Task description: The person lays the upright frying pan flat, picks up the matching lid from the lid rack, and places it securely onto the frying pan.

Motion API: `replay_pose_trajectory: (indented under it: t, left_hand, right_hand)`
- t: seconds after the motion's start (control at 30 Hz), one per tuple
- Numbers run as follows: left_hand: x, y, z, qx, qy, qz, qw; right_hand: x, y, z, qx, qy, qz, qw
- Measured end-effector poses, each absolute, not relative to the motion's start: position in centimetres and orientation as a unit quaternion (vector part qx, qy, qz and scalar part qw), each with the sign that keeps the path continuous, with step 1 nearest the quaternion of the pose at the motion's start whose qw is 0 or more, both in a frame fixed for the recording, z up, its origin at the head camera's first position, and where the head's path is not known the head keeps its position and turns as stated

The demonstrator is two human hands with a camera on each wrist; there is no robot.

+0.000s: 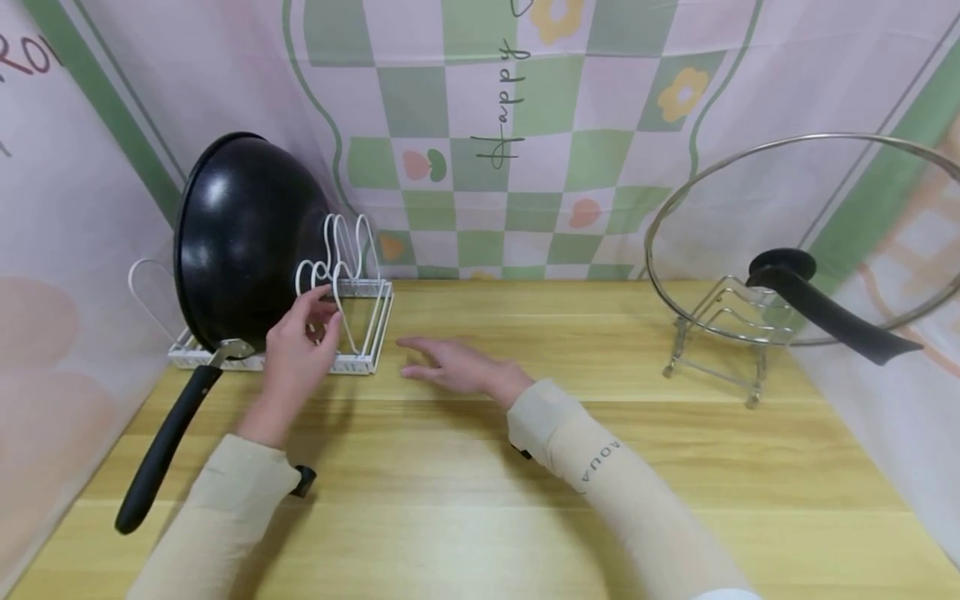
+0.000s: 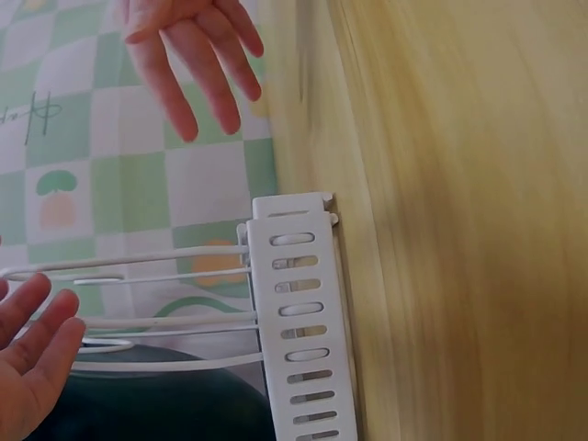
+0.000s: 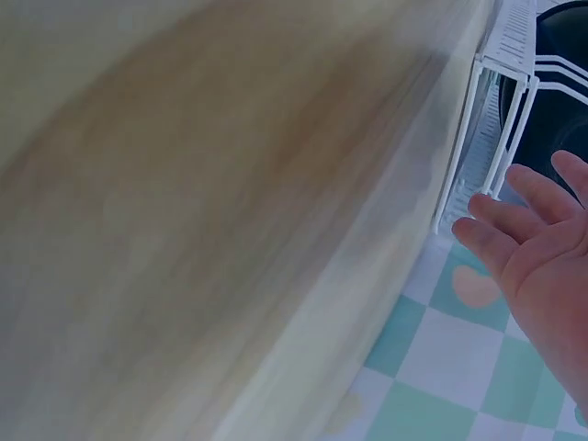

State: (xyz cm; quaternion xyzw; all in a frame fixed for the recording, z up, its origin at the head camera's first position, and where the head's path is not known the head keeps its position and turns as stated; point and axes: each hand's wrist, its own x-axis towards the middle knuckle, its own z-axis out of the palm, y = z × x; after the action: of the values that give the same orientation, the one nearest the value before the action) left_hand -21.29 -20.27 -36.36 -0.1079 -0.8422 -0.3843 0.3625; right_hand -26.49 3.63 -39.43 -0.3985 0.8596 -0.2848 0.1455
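Observation:
A black wok leans on its side in a white rack, its black handle sticking out toward the front left. Several white wire dividers stand to the right of the wok. My left hand is at the front of these dividers, thumb and fingers apart. In the left wrist view its fingers extend loosely beside the wire loops. My right hand hovers over the table just right of the rack, fingers extended and nothing in them.
On the right a glass lid with a black handle leans in a small metal stand. The wooden table meets a checked cloth backdrop behind and cloth at both sides.

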Motion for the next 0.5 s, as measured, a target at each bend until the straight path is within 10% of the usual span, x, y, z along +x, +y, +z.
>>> replay_pose_trajectory:
  t: [0.5]
  left_hand:
    - [-21.6,-19.4,-36.2,-0.092,-0.834,-0.407,0.362]
  right_hand:
    - [-26.3,1.4,-39.9,-0.386,0.859,-0.306,0.137]
